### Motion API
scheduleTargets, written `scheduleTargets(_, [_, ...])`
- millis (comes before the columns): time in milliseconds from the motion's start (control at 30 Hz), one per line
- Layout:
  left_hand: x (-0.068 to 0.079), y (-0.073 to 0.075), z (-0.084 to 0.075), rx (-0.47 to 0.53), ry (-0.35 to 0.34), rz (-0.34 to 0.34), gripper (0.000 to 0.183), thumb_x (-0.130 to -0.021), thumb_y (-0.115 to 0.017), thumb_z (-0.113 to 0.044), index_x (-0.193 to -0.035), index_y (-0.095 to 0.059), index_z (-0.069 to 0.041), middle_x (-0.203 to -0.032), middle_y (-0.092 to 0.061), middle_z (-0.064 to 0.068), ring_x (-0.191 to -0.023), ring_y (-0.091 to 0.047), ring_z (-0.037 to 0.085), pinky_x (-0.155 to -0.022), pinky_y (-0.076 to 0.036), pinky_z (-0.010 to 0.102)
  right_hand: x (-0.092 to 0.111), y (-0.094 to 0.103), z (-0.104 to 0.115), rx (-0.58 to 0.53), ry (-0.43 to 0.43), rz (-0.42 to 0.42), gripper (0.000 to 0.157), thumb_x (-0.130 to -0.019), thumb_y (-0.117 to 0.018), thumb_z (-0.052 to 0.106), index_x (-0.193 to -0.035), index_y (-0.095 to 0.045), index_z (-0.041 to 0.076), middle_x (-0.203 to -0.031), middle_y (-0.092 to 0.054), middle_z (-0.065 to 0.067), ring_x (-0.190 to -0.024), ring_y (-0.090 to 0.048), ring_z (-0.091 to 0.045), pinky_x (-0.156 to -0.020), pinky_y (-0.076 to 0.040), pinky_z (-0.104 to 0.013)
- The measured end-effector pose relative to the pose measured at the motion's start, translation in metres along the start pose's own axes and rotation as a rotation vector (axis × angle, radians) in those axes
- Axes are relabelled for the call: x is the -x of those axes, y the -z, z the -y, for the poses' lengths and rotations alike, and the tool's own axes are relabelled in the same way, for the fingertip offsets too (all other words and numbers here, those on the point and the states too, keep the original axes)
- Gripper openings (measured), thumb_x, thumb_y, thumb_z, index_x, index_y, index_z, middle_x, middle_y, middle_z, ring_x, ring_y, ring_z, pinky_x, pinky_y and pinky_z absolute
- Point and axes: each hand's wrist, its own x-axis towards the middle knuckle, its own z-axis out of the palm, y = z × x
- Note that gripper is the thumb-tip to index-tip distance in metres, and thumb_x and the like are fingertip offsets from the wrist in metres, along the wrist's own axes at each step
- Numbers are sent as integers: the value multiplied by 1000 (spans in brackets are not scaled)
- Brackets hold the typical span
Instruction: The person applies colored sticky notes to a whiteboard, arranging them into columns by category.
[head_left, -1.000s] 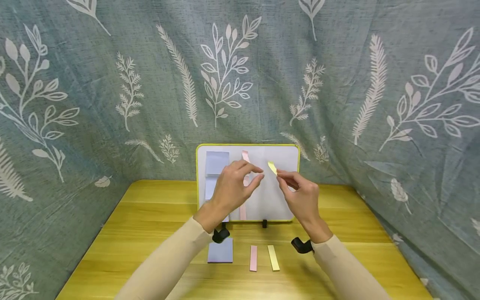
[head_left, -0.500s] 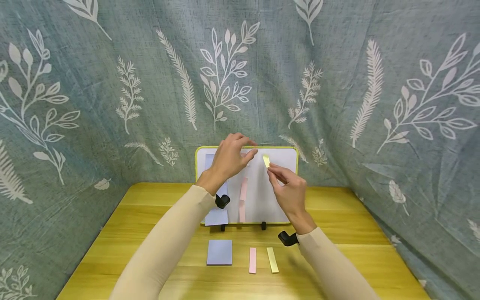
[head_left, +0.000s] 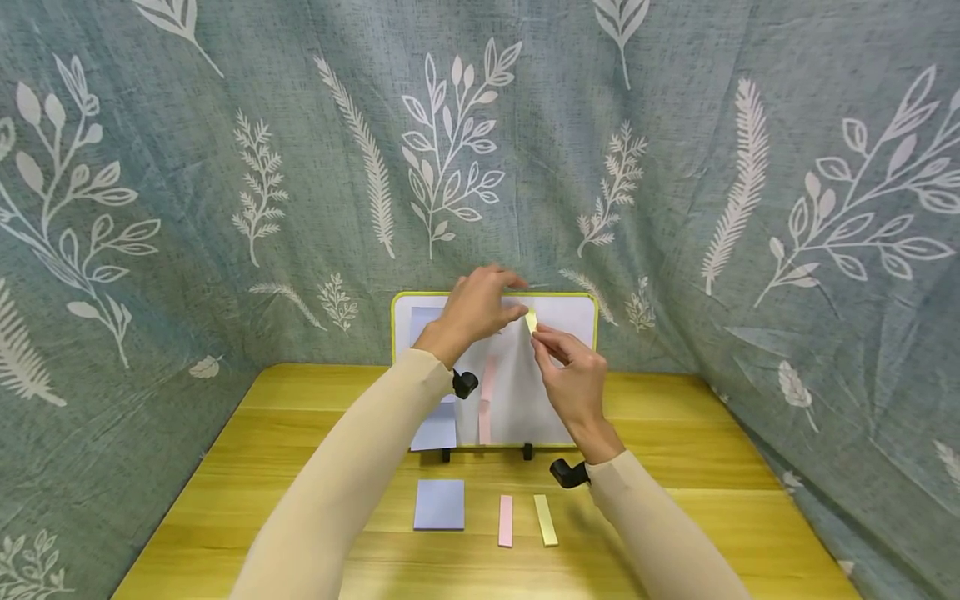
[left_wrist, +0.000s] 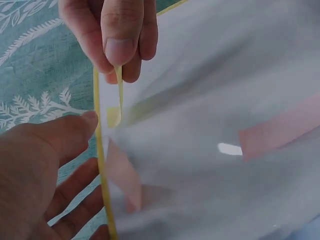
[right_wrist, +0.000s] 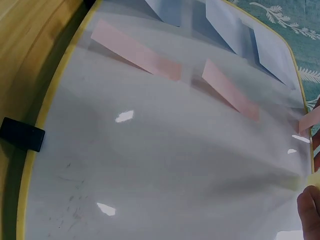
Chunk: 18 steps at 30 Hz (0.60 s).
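My right hand (head_left: pixel 573 375) pinches a yellow sticky strip (head_left: pixel 532 320) between thumb and fingertips, near the top of the whiteboard (head_left: pixel 562 312). In the left wrist view the strip's free end (left_wrist: pixel 114 117) bends at the board's surface; whether it touches cannot be told. At the board's top edge is my left hand (head_left: pixel 474 310), thumb extended beside the yellow frame and other fingers loosely bent beyond it, holding nothing. Pink sticky strips (right_wrist: pixel 135 52) hang in a column on the board. Beside them, partly hidden by the left arm, are blue sticky notes (head_left: pixel 433 429).
On the wooden table (head_left: pixel 300 467) before the board lie a blue sticky note pad (head_left: pixel 439 504), a pink strip pad (head_left: pixel 506 521) and a yellow strip pad (head_left: pixel 546 521). Black clips (head_left: pixel 528 452) hold the board's lower edge. A patterned curtain (head_left: pixel 300 208) hangs behind.
The right hand has moved left and up, bringing the yellow strip to the board's top. My left hand has risen to the top edge, then shifted right towards the strip.
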Motion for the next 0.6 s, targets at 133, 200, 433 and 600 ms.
scheduleTargets(133, [-4, -7, 0, -26, 17, -16, 41, -108, -87, -37, -147, -81, -24, -148, -78, 2, -142, -71, 32, -123, -55, 60, -1, -1, -1, 9, -11, -4, 13, -103, -86, -2, -115, -90, 0, -123, -89, -19, -103, -90, -39, -94, -69, -25])
scheduleTargets(200, [-5, -10, 0, -29, 24, -25, 42, -108, -87, -37, -147, -81, -25, -147, -78, 2, -141, -72, 32, -123, -56, 59, 0, -2, -2, 9, -16, -1, 13, -103, -86, -2, -115, -90, -1, -123, -89, -20, -103, -90, -39, -93, -70, -29])
scheduleTargets(433, [-4, -23, 4, -29, 13, -84, 42, -106, -89, -36, -146, -82, -25, -147, -80, 4, -138, -76, 34, -118, -60, 60, 1, -5, -3, 13, -16, 9, 13, -103, -86, -3, -116, -89, -4, -125, -88, -22, -105, -90, -40, -93, -71, -39])
scheduleTargets(600, [-3, -30, 5, -34, 5, -140, 45, -102, -92, -38, -144, -83, -25, -143, -82, 4, -130, -79, 33, -108, -62, 56, 2, -7, -4, 14, -12, 5, 13, -102, -86, -4, -114, -90, -4, -124, -88, -22, -104, -90, -40, -93, -71, -38])
